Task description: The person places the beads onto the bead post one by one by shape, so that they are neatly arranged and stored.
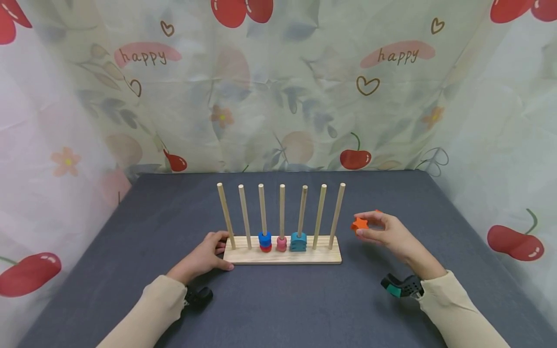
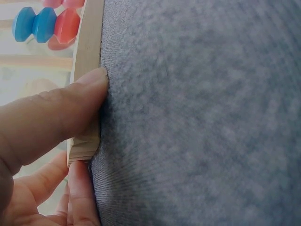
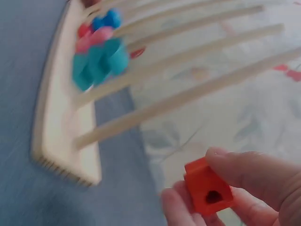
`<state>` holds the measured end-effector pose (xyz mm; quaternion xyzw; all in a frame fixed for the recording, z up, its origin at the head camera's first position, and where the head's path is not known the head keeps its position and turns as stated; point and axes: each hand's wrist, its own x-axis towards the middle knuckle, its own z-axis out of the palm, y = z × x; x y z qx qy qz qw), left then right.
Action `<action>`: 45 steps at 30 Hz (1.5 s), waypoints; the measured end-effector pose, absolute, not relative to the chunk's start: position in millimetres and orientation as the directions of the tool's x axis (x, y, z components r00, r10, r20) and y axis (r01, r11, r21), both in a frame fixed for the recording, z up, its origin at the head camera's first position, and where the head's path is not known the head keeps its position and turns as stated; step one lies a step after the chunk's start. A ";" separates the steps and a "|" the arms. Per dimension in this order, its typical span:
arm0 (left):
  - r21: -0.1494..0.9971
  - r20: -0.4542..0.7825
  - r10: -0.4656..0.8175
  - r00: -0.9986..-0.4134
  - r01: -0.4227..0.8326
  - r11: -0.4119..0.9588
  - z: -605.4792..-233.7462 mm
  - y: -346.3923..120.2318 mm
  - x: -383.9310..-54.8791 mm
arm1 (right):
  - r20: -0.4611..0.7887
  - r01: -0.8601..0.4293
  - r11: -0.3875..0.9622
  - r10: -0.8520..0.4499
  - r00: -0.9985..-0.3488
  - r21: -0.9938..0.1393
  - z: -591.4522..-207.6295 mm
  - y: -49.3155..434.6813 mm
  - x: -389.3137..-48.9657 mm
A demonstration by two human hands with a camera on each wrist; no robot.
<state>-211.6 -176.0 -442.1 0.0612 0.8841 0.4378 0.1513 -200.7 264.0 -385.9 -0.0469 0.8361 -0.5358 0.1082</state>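
Observation:
A wooden peg stand (image 1: pixel 283 258) with a row of upright pegs sits on the table. My left hand (image 1: pixel 202 256) grips the left end of its base; in the left wrist view the thumb (image 2: pixel 77 99) lies along the front edge and fingers touch the end. To the right of the stand, my right hand (image 1: pixel 387 234) pinches an orange star-shaped bead (image 1: pixel 359 224) between thumb and fingers, above the table. A hole shows in that bead in the right wrist view. A sliver of orange (image 1: pixel 378 211) peeks out behind the fingers, mostly hidden.
Blue beads (image 1: pixel 264 239) sit over a red bead (image 1: pixel 266 248) on the third peg from the left. Pink beads (image 1: pixel 282 244) are on the middle peg, teal beads (image 1: pixel 298 242) on the one right of it. A patterned curtain (image 1: pixel 278 96) hangs behind the dark table (image 1: pixel 278 304).

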 end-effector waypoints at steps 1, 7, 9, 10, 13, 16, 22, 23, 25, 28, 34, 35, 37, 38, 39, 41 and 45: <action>0.793 -0.213 0.241 -0.947 -0.023 0.609 -442.1 -176.0 -211.6 | -0.120 0.031 0.426 -0.184 -0.976 -0.904 -382.4 262.7 -199.9; 0.791 -0.217 0.243 -0.945 -0.024 0.612 -442.3 -176.5 -212.0 | -0.057 -0.008 0.340 -0.179 -0.982 -0.941 -358.6 252.5 -191.8; 0.788 -0.219 0.244 -0.945 -0.024 0.615 -442.7 -176.9 -212.2 | -0.028 -0.024 0.246 -0.205 -0.978 -0.969 -350.2 248.0 -189.4; 0.787 -0.220 0.241 -0.945 -0.026 0.617 -443.1 -176.9 -212.5 | -0.011 -0.031 0.191 -0.216 -0.976 -0.981 -346.3 246.0 -188.5; 0.785 -0.222 0.237 -0.946 -0.029 0.619 -444.1 -177.0 -213.5 | 0.044 -0.064 0.079 -0.233 -0.972 -0.995 -334.9 240.1 -186.7; 0.786 -0.219 0.235 -0.947 -0.029 0.617 -444.6 -176.8 -214.0 | 0.075 -0.086 0.040 -0.213 -0.974 -0.996 -323.6 236.1 -185.4; 0.790 -0.213 0.254 -0.943 -0.014 0.613 -444.6 -177.6 -213.0 | 0.181 -0.174 -0.053 -0.150 -0.972 -0.983 -305.5 230.1 -184.5; 0.791 -0.214 0.254 -0.943 -0.014 0.612 -444.5 -177.6 -212.8 | 0.201 -0.194 -0.062 -0.136 -0.970 -0.979 -303.5 229.0 -184.2; 0.793 -0.212 0.256 -0.943 -0.013 0.609 -443.9 -177.5 -212.5 | 0.233 -0.231 -0.034 -0.104 -0.967 -0.972 -300.6 226.6 -183.4; 0.794 -0.209 0.257 -0.943 -0.010 0.608 -443.6 -177.5 -212.3 | 0.271 -0.273 0.020 -0.065 -0.960 -0.962 -297.2 221.8 -181.3; 0.792 -0.207 0.258 -0.944 -0.007 0.611 -442.0 -177.4 -211.0 | 0.320 -0.320 0.024 -0.025 -0.947 -0.947 -288.5 209.3 -178.4; 0.792 -0.207 0.257 -0.944 -0.007 0.611 -441.6 -177.2 -210.8 | 0.330 -0.331 0.034 -0.021 -0.944 -0.943 -287.3 207.1 -178.3; 0.789 -0.207 0.256 -0.944 -0.006 0.614 -441.2 -177.0 -210.5 | 0.352 -0.353 0.051 -0.021 -0.936 -0.934 -285.6 202.8 -178.6; 0.788 -0.207 0.255 -0.944 -0.006 0.615 -441.2 -176.9 -210.5 | 0.366 -0.367 0.070 -0.022 -0.930 -0.928 -285.0 200.6 -178.9; 0.788 -0.208 0.255 -0.944 -0.007 0.616 -441.2 -176.8 -210.6 | 0.382 -0.382 0.090 -0.023 -0.924 -0.920 -284.6 198.7 -179.4; 0.789 -0.209 0.256 -0.944 -0.008 0.614 -441.4 -176.5 -210.9 | 0.420 -0.420 0.126 -0.031 -0.907 -0.899 -284.5 195.2 -180.8; 0.792 -0.207 0.258 -0.944 -0.007 0.610 -442.6 -177.0 -211.7 | 0.513 -0.512 0.211 -0.052 -0.857 -0.833 -286.0 188.0 -187.6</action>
